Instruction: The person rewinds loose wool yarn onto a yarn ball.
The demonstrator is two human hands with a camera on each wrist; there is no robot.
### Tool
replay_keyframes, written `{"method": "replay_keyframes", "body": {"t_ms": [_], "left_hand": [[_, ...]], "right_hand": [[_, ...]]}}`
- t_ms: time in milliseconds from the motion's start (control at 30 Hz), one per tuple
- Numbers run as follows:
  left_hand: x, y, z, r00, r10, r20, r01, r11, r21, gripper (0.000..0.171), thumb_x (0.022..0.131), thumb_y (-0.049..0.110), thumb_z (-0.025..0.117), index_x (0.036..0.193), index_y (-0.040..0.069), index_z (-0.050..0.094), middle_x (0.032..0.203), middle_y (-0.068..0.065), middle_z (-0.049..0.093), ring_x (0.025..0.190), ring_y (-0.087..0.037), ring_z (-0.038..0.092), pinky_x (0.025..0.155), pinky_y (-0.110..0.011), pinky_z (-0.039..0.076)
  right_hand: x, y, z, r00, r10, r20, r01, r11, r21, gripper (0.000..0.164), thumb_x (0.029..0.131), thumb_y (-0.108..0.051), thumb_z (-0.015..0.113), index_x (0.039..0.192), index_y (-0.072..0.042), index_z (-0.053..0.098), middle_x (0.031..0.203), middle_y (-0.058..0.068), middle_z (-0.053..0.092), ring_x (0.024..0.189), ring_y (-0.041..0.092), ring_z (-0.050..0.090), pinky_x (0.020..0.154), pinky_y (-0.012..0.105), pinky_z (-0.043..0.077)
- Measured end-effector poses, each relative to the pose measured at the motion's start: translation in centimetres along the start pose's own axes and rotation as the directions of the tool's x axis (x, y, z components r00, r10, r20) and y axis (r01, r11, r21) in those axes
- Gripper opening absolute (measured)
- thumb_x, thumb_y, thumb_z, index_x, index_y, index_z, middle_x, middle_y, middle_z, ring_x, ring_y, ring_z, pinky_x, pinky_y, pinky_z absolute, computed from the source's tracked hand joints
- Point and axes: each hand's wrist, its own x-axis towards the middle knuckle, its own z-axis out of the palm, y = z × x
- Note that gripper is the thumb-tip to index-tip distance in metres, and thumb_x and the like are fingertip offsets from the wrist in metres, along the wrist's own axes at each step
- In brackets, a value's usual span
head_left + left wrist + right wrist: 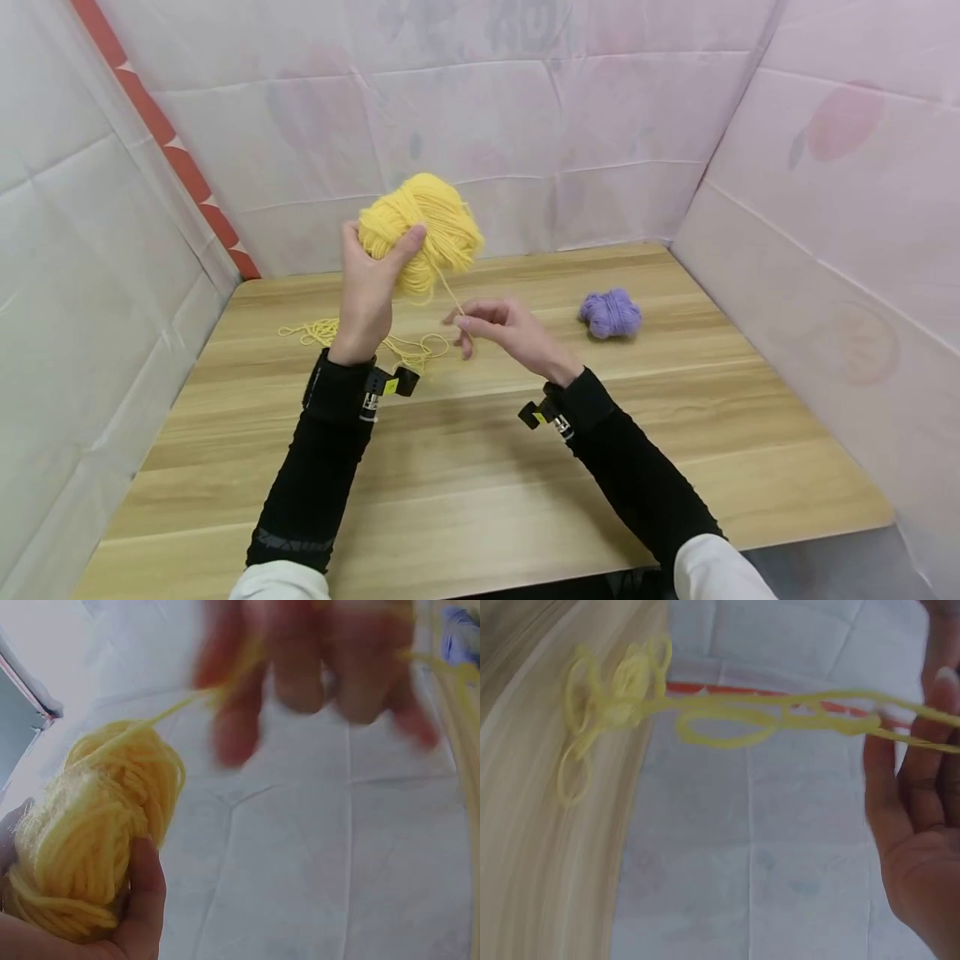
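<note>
Where 3 pale walls (480, 117) stand, a wood-grain table (450, 483) bears yellow yarn (322, 331).

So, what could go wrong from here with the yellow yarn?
The loose yellow loops on the table might snag or knot if pulled. The yellow ball, held above the table by the left fingers, could slip and drop. The thin strand running from it to the right fingers might drag out a clump.

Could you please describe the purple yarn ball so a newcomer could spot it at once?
Find the wooden table, then the right hand above it. To that hand's right lies the purple ball, untouched, unlike the yellow ball in the left hand.
</note>
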Motion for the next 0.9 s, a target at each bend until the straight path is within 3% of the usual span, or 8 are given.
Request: {"method": "replay_keyframes", "body": {"t_ms": [133,300,400,500,600,700,800,900], "left_hand": [[-0.2,0.8,-0.6,0.999,0.043,-0.031,-0.045,0.997,-0.055,0.046,0.085,0.011,0.073,0.109,0.011,0.034,0.111,-0.01,0.058,0.091,-0.018,0.066,0.078,-0.027,0.058],[-0.1,1.8,-1.4,0.99,0.096,-0.103,-0.108,0.987,-0.122,0.044,0.085,0.009,0.072,0.109,0.009,0.036,0.108,-0.011,0.058,0.09,-0.019,0.065,0.077,-0.027,0.058],[-0.2,2.1,-1.7,0.984,0.125,-0.13,-0.141,0.981,-0.13,0.043,0.085,0.008,0.072,0.108,0.009,0.036,0.108,-0.012,0.057,0.09,-0.02,0.064,0.075,-0.027,0.057],[-0.6,1.8,-1.7,0.986,0.116,-0.119,-0.128,0.987,-0.101,0.043,0.084,0.009,0.073,0.107,0.009,0.036,0.106,-0.011,0.059,0.087,-0.019,0.065,0.074,-0.027,0.058],[-1.2,0.9,-1.1,0.995,0.061,-0.076,-0.063,0.998,-0.025,0.046,0.084,0.012,0.075,0.107,0.011,0.035,0.106,-0.009,0.06,0.086,-0.018,0.066,0.073,-0.028,0.059],[-1.8,-0.4,-0.2,1.0,0.014,-0.028,-0.012,0.999,0.052,0.049,0.083,0.016,0.076,0.108,0.013,0.035,0.108,-0.009,0.06,0.087,-0.019,0.067,0.075,-0.03,0.059],[-2.1,-1.4,0.5,1.0,0.007,0.003,-0.007,0.995,0.099,0.05,0.082,0.018,0.077,0.108,0.014,0.034,0.109,-0.01,0.06,0.088,-0.019,0.066,0.076,-0.031,0.059],[-2.2,-2.2,0.9,1.0,0.007,0.024,-0.009,0.994,0.113,0.05,0.083,0.019,0.076,0.109,0.014,0.033,0.111,-0.01,0.059,0.09,-0.019,0.066,0.078,-0.031,0.059]], "right_hand": [[-1.4,1.8,-1.1,0.997,0.021,0.071,-0.014,0.994,-0.107,0.031,0.101,-0.026,0.051,0.117,-0.004,0.065,0.067,0.009,0.062,0.059,0.017,0.06,0.066,0.033,0.056],[-3.3,4.7,-3.8,0.975,0.15,0.163,-0.09,0.941,-0.326,0.026,0.101,-0.02,0.05,0.112,-0.006,0.069,0.065,0.018,0.057,0.049,0.01,0.046,0.044,0.021,0.041],[-4.6,6.4,-5.6,0.954,0.239,0.183,-0.137,0.885,-0.444,0.026,0.098,-0.015,0.055,0.116,0.0,0.066,0.076,0.022,0.064,0.058,0.014,0.054,0.053,0.025,0.049],[-5.6,7.1,-6.6,0.939,0.292,0.18,-0.173,0.857,-0.485,0.044,0.094,-0.019,0.062,0.132,0.0,0.054,0.109,0.018,0.069,0.097,0.026,0.065,0.089,0.044,0.053],[-5.2,6.0,-6.0,0.946,0.262,0.193,-0.156,0.885,-0.439,0.065,0.091,-0.03,0.066,0.146,-0.009,0.039,0.144,0.011,0.051,0.136,0.031,0.043,0.113,0.059,0.03],[-3.5,3.7,-4.1,0.966,0.157,0.204,-0.089,0.948,-0.306,0.072,0.092,-0.039,0.063,0.152,-0.019,0.029,0.157,0.002,0.032,0.147,0.025,0.027,0.118,0.056,0.021],[-1.7,1.7,-2.0,0.983,0.065,0.173,-0.04,0.989,-0.143,0.071,0.094,-0.043,0.059,0.153,-0.022,0.025,0.157,0.001,0.033,0.146,0.021,0.028,0.119,0.053,0.023],[-0.7,0.7,-0.6,0.992,0.026,0.124,-0.025,1.0,-0.01,0.062,0.096,-0.045,0.054,0.15,-0.021,0.033,0.143,0.003,0.053,0.14,0.02,0.04,0.119,0.052,0.024]]}}
